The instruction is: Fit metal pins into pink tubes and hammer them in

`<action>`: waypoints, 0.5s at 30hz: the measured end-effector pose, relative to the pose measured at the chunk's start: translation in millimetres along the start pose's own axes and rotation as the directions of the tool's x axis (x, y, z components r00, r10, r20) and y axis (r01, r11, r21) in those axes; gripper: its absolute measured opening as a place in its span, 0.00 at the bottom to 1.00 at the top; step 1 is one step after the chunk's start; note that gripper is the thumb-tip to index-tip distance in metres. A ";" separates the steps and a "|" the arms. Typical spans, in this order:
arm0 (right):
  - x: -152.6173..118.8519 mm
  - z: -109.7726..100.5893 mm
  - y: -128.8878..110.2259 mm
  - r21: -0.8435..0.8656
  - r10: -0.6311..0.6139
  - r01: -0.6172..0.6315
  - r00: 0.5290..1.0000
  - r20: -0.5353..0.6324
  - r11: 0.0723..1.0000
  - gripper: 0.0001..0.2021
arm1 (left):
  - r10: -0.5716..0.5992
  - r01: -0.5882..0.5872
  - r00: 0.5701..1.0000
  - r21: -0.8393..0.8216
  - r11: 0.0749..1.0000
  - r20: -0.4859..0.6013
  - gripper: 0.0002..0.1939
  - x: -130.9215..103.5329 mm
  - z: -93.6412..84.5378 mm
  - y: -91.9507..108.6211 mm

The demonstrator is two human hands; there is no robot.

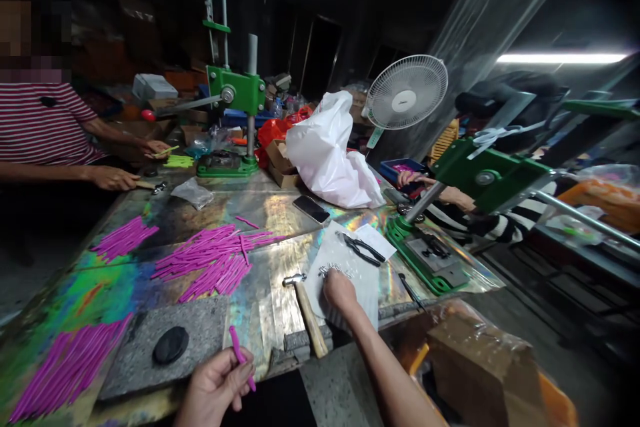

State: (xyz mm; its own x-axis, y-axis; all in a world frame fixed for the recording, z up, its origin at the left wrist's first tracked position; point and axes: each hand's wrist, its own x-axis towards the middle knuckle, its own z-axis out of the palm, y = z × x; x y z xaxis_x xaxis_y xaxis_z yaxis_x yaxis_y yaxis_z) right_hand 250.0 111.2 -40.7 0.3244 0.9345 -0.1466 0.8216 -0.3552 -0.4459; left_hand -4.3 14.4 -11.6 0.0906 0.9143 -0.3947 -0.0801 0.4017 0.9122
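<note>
My left hand point(217, 383) is closed at the front edge of the table, pinching a magenta strip point(235, 341) between thumb and fingers. Beside it lies a grey stone slab point(205, 320) carrying a round black pad point(171, 345). My right hand point(340, 290) is curled over a pile of small metal pieces point(346, 271) on a white sheet point(325, 250); its fingertips are hidden. Left of that hand rests a hammer point(310, 320) with a wooden handle. Black-handled pliers point(364, 250) lie just beyond it. Magenta strips point(205, 257) are heaped left of centre, with more bundles point(73, 363) nearby.
Green hand presses stand at the back point(235, 90) and right point(425, 260). A phone point(311, 209), white bag point(330, 153) and fan point(406, 100) are farther back. One person point(45, 120) holds a hammer at left; another person's arm point(455, 200) shows right. A cardboard box point(480, 360) sits at lower right.
</note>
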 end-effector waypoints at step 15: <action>-80.8 -11.8 -32.6 0.831 -0.207 -0.004 0.968 0.143 0.556 0.12 | 0.073 -0.069 0.995 -0.055 0.996 0.069 0.19 -11.3 3.2 7.3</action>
State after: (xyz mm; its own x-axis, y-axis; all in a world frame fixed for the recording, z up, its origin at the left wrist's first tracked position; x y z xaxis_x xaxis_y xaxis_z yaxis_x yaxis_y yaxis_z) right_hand 202.5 47.0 -4.0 0.0766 0.9814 -0.1759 0.0656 -0.1810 -0.9813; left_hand -2.7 6.8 -0.1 0.1528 0.9355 -0.3187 -0.1404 0.3398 0.9300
